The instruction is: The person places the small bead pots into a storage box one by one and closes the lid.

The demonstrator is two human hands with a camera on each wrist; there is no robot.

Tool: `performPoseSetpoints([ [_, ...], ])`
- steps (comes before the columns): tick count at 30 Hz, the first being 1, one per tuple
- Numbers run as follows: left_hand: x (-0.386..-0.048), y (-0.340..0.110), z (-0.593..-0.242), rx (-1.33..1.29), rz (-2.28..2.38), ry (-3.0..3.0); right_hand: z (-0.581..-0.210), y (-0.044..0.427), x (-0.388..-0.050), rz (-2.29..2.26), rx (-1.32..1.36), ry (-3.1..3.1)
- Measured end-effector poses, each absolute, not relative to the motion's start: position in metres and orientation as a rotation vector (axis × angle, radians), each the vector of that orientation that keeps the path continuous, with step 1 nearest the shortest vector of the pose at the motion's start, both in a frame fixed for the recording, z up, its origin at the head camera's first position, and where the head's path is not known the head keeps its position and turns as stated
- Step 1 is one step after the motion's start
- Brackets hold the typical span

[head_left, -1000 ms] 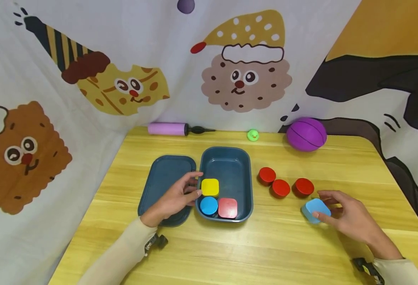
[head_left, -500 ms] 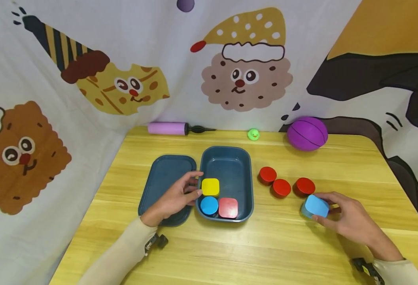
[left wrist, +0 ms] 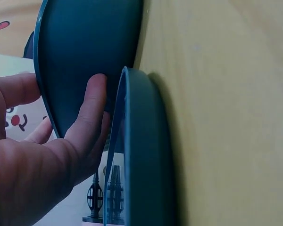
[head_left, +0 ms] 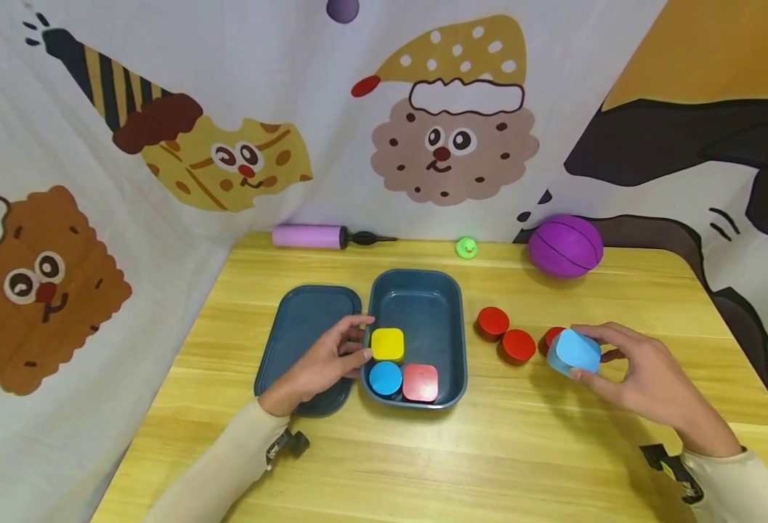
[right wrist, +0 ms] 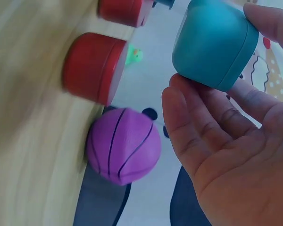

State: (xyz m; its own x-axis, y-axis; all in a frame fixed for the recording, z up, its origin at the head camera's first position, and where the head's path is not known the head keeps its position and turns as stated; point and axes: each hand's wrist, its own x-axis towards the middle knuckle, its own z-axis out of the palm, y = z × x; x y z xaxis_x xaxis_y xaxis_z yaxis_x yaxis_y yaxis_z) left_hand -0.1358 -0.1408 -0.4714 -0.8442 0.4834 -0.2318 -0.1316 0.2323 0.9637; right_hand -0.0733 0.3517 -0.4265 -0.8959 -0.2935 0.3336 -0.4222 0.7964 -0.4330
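My right hand point(head_left: 645, 374) pinches a light blue rounded block point(head_left: 575, 353) between thumb and fingers, held above the table and partly covering a red round piece point(head_left: 551, 338). The same block point(right wrist: 214, 44) fills the top of the right wrist view, off the table. My left hand point(head_left: 321, 361) touches the left wall of the dark blue box point(head_left: 450, 398), its fingers loosely bent. In the left wrist view the fingers of this hand point(left wrist: 52, 127) lie along the box wall point(left wrist: 80, 56). Inside the box sit a yellow block point(head_left: 387, 344), a blue round piece point(head_left: 386, 378) and a pink block point(head_left: 420, 383).
A dark blue lid point(head_left: 298, 319) lies left of the box. Two red round pieces point(head_left: 492, 323) stand to its right. Along the back are a purple pump point(head_left: 308, 237), a green duck point(head_left: 466, 248) and a purple ball point(head_left: 565, 246), before a printed cloth.
My right hand has lifted the light blue block up from beside the red piece, slightly away from me, so it now overlaps that piece in view. The left hand has stayed put.
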Motion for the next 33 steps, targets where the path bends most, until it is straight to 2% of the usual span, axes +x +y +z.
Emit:
performPoseSetpoints([
  [18,-0.134,-0.141,-0.471,0.317,1.658,2.017,-0.412,0.283,-0.125,0.838,0.764,-2.744],
  [33,-0.136,-0.14,-0.468,0.329,1.627,2.032,-0.424,0.215,-0.151,0.973,0.986,-2.722],
])
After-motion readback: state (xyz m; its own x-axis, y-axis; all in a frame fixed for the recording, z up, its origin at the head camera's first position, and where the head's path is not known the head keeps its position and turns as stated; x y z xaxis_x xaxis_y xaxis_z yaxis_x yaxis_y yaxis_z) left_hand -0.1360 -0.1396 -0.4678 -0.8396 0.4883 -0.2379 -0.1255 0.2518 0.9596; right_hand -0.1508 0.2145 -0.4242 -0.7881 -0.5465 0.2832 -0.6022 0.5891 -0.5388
